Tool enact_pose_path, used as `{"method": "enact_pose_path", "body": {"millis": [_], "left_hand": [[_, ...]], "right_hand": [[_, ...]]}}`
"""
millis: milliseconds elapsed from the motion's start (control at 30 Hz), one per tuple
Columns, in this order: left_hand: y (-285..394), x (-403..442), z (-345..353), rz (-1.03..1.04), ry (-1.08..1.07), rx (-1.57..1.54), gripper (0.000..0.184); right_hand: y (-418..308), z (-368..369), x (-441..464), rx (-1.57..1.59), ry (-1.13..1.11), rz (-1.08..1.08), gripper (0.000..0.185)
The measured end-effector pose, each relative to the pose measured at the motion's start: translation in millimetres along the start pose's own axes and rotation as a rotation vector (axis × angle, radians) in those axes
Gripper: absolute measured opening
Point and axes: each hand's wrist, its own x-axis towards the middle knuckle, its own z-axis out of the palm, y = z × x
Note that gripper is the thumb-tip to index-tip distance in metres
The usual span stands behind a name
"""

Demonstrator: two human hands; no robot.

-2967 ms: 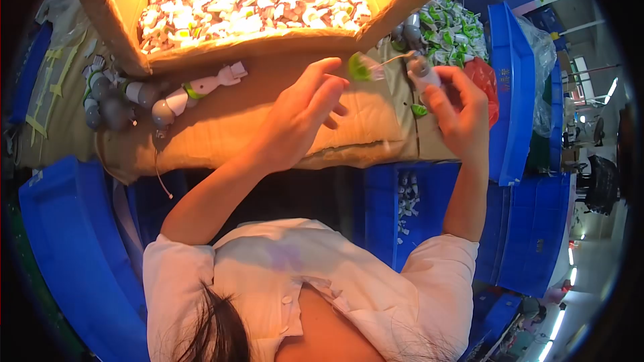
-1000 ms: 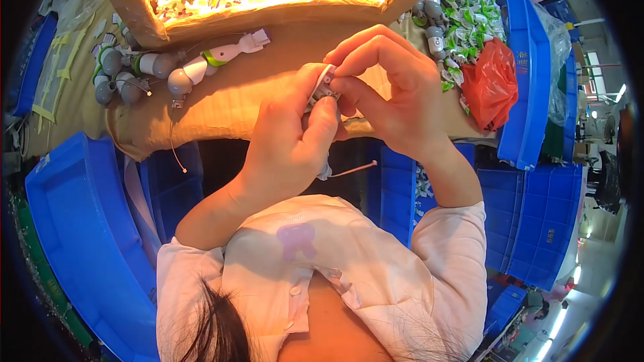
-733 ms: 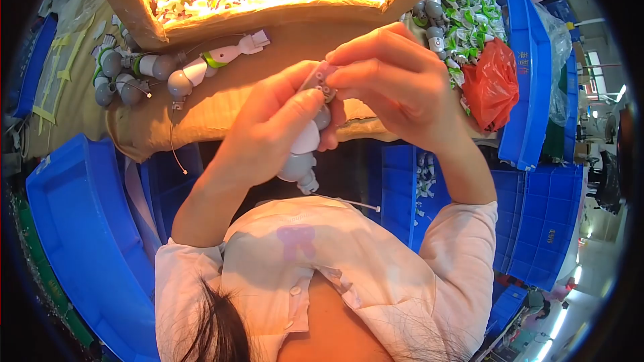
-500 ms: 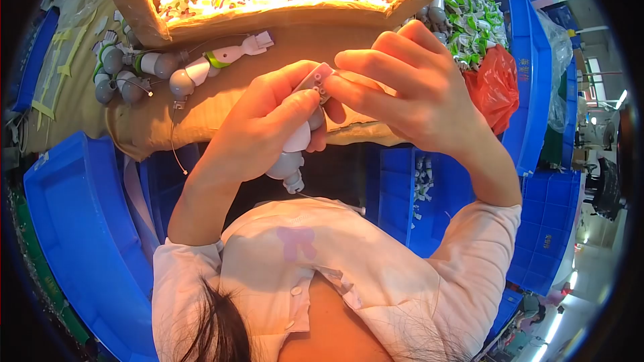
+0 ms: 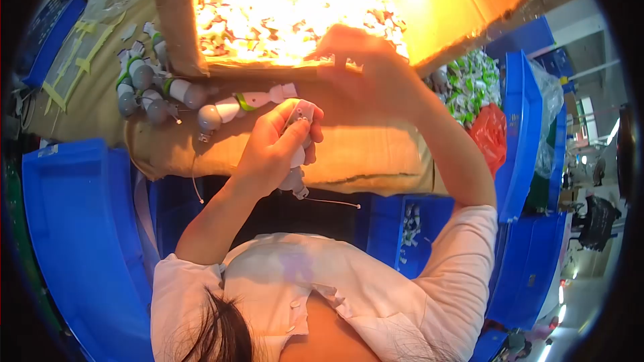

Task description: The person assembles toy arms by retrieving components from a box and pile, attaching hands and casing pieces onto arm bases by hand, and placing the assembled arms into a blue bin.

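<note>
My left hand (image 5: 270, 147) is closed around a white and grey jointed part (image 5: 293, 181), which looks like a toy limb. A flat end with small round sockets shows at my thumb, and a thin wire with a small white connector hangs from the grey end. My fingers hide its middle. My right hand (image 5: 365, 74) is raised over the front edge of a brightly lit cardboard box (image 5: 180, 23) holding many small white, green and dark pieces (image 5: 258, 17). Blur and glare hide what its fingers hold, if anything.
Several similar white, grey and green jointed parts (image 5: 178, 92) lie on the cardboard-covered bench (image 5: 376, 154) at left. Blue bins (image 5: 74, 208) stand at both sides. At right are a heap of green and white pieces (image 5: 466, 80) and a red plastic bag (image 5: 490, 137).
My right hand has left the held part and moved up to the box. My left hand still grips the part, now lower in view. The view has shifted.
</note>
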Motion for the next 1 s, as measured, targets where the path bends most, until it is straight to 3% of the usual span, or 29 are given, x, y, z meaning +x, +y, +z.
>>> {"method": "enact_pose_path", "body": {"millis": [100, 167, 300, 433, 533, 567, 633, 700, 767, 867, 933, 1000], "left_hand": [[-1.0, -3.2, -5.9, -0.019, 0.051, -0.01, 0.018], [2.4, -5.6, -5.5, -0.069, 0.062, -0.001, 0.019], [-5.0, -7.6, -15.7, -0.024, 0.044, -0.028, 0.021], [0.3, -12.5, -27.6, -0.051, 0.052, -0.002, 0.022], [4.6, -15.5, -34.1, -0.015, 0.047, -0.044, 0.02], [5.2, -15.5, -33.8, -0.023, 0.039, -0.05, 0.02], [5.5, -13.7, -30.7, 0.051, 0.02, -0.107, 0.021], [9.4, -12.9, -25.9, 0.091, 0.003, -0.111, 0.02], [11.4, -12.4, -20.9, 0.106, 0.025, -0.118, 0.021], [12.9, -14.7, -16.1, 0.133, 0.004, -0.124, 0.023], [13.0, -18.0, -9.7, 0.126, 0.012, -0.129, 0.023], [11.3, -20.7, -3.2, 0.138, 0.004, -0.114, 0.024]], "right_hand": [[52.1, -2.0, 56.3, -0.211, 0.019, 0.401, 0.021], [106.5, 14.5, 88.5, -0.471, 0.15, 0.328, 0.024], [124.8, 50.3, 151.7, -0.422, 0.048, 0.425, 0.024], [134.3, 32.6, 101.9, -0.326, -0.124, 0.593, 0.026], [212.6, 30.9, 155.4, -0.265, -0.269, 0.755, 0.029], [209.5, 26.5, 145.6, -0.268, -0.271, 0.768, 0.029], [181.7, 12.6, 118.3, 0.126, -0.164, 0.71, 0.023], [85.9, -10.0, 93.7, 0.633, 0.01, 0.683, 0.02], [40.8, -8.8, 69.7, 0.863, 0.029, 0.583, 0.015], [-9.8, -12.8, 35.8, 0.771, -0.082, 0.565, 0.014], [-26.4, -12.6, 16.9, 0.687, -0.173, 0.368, 0.011], [-42.7, -7.8, -1.3, 0.839, -0.12, 0.347, 0.01]]}}
